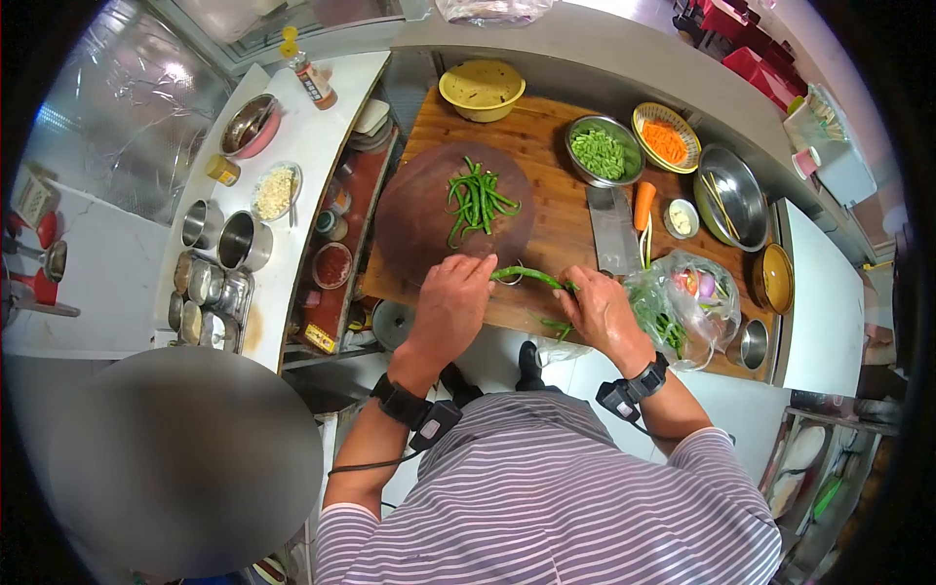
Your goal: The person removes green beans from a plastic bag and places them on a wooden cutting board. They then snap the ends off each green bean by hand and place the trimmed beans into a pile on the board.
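A long green chili pepper (526,274) stretches between my two hands at the front edge of the wooden table. My left hand (456,298) pinches one end of it, and my right hand (603,310) has its fingers closed on the other end. Just beyond my hands, a pile of green chili peppers (476,203) lies on a round dark cutting board (414,210). Beside the board, a cleaver (612,229) rests flat on the wood. Near my right hand sits a clear plastic bag (717,327) with green peppers and other vegetables inside.
At the back are a yellow basin (482,90), a bowl of chopped green pieces (599,153), a basket of carrot pieces (666,139) and a steel bowl (733,197) with chopsticks. A carrot (643,206) lies beside the cleaver. Left, a white counter (336,83) holds pots and bowls.
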`<state>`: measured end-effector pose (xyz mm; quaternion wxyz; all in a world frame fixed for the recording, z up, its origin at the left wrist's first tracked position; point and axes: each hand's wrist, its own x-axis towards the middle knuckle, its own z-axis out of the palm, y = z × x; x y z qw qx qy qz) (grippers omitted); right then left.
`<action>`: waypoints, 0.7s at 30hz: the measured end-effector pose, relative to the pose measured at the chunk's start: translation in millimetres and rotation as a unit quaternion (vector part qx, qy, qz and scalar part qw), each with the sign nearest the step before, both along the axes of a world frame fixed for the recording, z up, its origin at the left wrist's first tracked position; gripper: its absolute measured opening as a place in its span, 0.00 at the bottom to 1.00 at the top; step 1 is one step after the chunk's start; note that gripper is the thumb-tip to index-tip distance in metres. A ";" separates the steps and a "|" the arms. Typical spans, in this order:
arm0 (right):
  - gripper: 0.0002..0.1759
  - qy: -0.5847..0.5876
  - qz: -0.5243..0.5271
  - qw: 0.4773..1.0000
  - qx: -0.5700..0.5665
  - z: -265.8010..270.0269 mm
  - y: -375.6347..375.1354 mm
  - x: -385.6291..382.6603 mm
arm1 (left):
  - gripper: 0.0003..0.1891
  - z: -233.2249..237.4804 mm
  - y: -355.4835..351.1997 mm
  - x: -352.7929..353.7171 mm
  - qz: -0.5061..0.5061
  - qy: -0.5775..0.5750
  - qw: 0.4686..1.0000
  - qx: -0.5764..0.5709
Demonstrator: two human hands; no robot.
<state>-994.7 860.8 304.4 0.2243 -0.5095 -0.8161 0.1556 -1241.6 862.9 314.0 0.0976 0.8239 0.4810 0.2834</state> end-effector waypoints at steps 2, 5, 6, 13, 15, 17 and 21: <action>0.10 0.010 0.011 1.000 -0.012 3.4 -0.9 -3.6 | 0.17 -11.5 0.5 -3.0 -0.018 0.011 0.999 -0.043; 0.09 0.009 0.017 1.000 -0.014 6.4 0.2 -5.3 | 0.15 -21.3 -4.0 -8.1 -0.015 0.041 0.998 -0.051; 0.09 0.008 0.018 1.000 -0.014 6.6 0.0 -5.6 | 0.14 -23.4 -5.6 -9.3 -0.016 0.018 0.999 -0.047; 0.06 -0.018 -0.029 0.994 0.109 11.5 14.1 4.7 | 0.11 -45.8 -0.8 -23.3 0.118 -0.106 0.987 -0.034; 0.05 0.001 -0.045 0.989 0.139 16.8 16.2 3.7 | 0.11 -47.5 1.5 -27.2 0.147 -0.140 0.976 -0.074; 0.06 0.048 -0.062 0.997 0.014 28.4 5.2 -7.4 | 0.12 -40.4 3.0 -24.7 0.171 -0.176 0.963 -0.113; 0.10 0.188 0.014 0.979 -0.076 18.6 -0.6 -46.3 | 0.12 -13.1 -4.4 2.0 0.173 -0.278 0.935 -0.136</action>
